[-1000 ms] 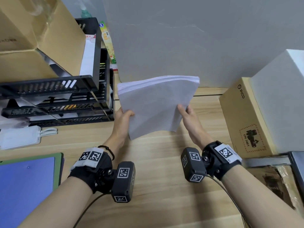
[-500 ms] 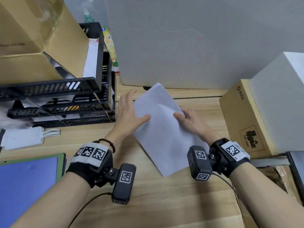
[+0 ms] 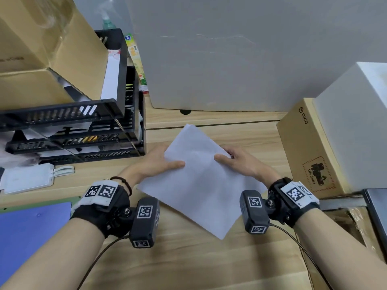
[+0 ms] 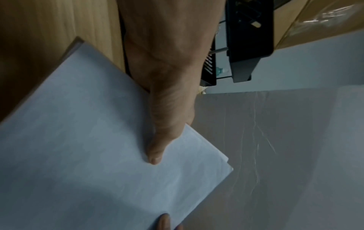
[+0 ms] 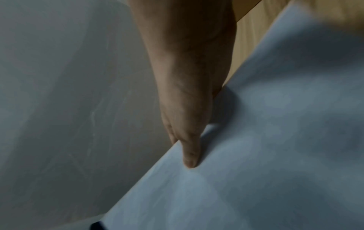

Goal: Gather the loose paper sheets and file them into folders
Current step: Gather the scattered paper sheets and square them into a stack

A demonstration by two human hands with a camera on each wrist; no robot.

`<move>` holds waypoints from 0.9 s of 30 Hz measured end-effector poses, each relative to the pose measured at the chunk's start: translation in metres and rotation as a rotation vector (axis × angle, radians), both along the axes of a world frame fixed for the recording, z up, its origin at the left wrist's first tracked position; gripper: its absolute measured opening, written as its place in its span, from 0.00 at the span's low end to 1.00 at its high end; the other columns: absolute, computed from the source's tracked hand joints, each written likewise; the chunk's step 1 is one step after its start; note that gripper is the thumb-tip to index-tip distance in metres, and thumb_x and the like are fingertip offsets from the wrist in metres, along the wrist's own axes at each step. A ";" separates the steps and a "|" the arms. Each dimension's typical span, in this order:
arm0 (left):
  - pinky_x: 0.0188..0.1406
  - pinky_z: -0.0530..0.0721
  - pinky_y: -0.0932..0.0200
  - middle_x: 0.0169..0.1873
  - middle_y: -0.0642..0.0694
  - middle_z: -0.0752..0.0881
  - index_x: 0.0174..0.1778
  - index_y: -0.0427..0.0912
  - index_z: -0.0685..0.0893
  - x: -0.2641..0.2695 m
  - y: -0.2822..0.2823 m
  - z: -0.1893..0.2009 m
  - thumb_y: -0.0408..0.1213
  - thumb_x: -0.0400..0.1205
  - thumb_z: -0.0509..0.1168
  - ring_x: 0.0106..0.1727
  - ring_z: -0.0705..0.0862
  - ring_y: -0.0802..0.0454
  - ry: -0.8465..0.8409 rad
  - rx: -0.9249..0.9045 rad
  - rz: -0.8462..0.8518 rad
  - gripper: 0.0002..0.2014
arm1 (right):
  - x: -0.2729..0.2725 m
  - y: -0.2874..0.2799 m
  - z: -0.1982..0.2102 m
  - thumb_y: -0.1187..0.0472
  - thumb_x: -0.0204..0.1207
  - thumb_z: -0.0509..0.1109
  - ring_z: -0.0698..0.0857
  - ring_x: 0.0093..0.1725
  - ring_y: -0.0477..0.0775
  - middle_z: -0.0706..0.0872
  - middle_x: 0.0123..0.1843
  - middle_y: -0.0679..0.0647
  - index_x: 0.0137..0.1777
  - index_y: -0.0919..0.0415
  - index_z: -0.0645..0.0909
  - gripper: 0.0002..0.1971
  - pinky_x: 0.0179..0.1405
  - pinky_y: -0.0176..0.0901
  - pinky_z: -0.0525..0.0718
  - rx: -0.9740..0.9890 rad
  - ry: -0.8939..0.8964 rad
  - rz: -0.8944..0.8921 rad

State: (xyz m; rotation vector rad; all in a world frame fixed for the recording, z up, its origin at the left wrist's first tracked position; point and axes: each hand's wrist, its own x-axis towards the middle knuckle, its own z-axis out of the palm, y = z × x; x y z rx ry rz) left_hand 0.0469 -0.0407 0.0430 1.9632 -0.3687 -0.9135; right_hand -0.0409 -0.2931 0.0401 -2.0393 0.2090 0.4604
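Observation:
A stack of white paper sheets point(image 3: 201, 181) lies turned like a diamond over the middle of the wooden desk point(image 3: 188, 264). My left hand point(image 3: 159, 164) grips its left edge, thumb on top and fingers hidden underneath. My right hand point(image 3: 236, 162) grips the right edge the same way. In the left wrist view my thumb presses the paper stack point(image 4: 98, 155) near its corner, where the sheet edges sit slightly uneven. The right wrist view has my thumb lying on the paper stack point(image 5: 256, 155). A blue folder point(image 3: 27, 237) on a green mat lies at the lower left.
Black stacked letter trays point(image 3: 69, 130) with a cardboard box point(image 3: 41, 49) on top stand at the left. A grey board point(image 3: 230, 59) rises behind the paper. A brown PICO box point(image 3: 310, 147) and a white box point(image 3: 356, 122) stand at the right. A white pouch point(image 3: 29, 176) lies left.
One second ago both hands held the stack upright on its edge. It has since come down flat and turned diagonal. My left hand went from open on the paper to gripping its edge.

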 end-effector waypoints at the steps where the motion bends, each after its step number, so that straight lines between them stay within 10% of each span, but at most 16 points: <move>1: 0.38 0.84 0.65 0.46 0.55 0.91 0.53 0.51 0.85 -0.001 0.002 -0.001 0.43 0.78 0.75 0.44 0.90 0.59 0.007 0.001 0.001 0.10 | -0.002 -0.001 -0.006 0.53 0.82 0.68 0.81 0.35 0.40 0.83 0.39 0.44 0.42 0.53 0.79 0.08 0.35 0.29 0.77 0.020 0.021 -0.050; 6: 0.38 0.88 0.60 0.44 0.48 0.93 0.53 0.45 0.87 0.001 0.020 -0.010 0.39 0.77 0.75 0.44 0.92 0.50 0.098 -0.064 0.126 0.10 | -0.015 -0.015 -0.039 0.51 0.76 0.74 0.75 0.40 0.47 0.76 0.39 0.50 0.43 0.56 0.80 0.10 0.37 0.32 0.72 0.008 0.047 -0.386; 10: 0.45 0.90 0.52 0.46 0.45 0.93 0.54 0.40 0.87 0.003 0.025 -0.007 0.39 0.75 0.77 0.47 0.92 0.45 0.124 -0.118 0.164 0.14 | -0.023 -0.023 -0.064 0.46 0.77 0.70 0.77 0.58 0.53 0.77 0.57 0.50 0.65 0.56 0.74 0.22 0.52 0.42 0.76 0.098 0.113 -0.773; 14: 0.51 0.90 0.48 0.49 0.43 0.93 0.54 0.38 0.88 0.002 0.017 0.010 0.44 0.70 0.81 0.50 0.92 0.42 0.099 -0.201 0.104 0.21 | -0.023 -0.012 -0.064 0.43 0.85 0.57 0.81 0.38 0.51 0.82 0.41 0.50 0.62 0.60 0.76 0.21 0.35 0.41 0.74 0.623 0.258 -1.112; 19: 0.48 0.90 0.55 0.50 0.46 0.92 0.54 0.42 0.88 0.006 -0.001 0.047 0.43 0.73 0.79 0.49 0.92 0.47 0.014 -0.249 -0.060 0.16 | -0.026 -0.004 -0.050 0.32 0.82 0.49 0.90 0.53 0.55 0.91 0.54 0.55 0.70 0.60 0.80 0.36 0.48 0.49 0.85 0.867 0.204 -0.910; 23: 0.49 0.89 0.55 0.52 0.45 0.92 0.58 0.40 0.86 0.011 -0.001 0.063 0.36 0.73 0.76 0.52 0.91 0.46 0.054 -0.342 -0.014 0.17 | -0.034 -0.004 -0.047 0.41 0.86 0.51 0.91 0.54 0.50 0.92 0.56 0.51 0.53 0.51 0.92 0.28 0.47 0.44 0.89 1.012 0.187 -0.851; 27: 0.48 0.89 0.57 0.53 0.45 0.92 0.61 0.41 0.85 0.014 0.003 0.071 0.37 0.72 0.76 0.53 0.91 0.47 0.069 -0.351 0.019 0.21 | -0.042 -0.014 -0.054 0.33 0.67 0.75 0.77 0.75 0.57 0.75 0.77 0.54 0.79 0.58 0.70 0.45 0.71 0.53 0.74 0.659 0.308 -0.693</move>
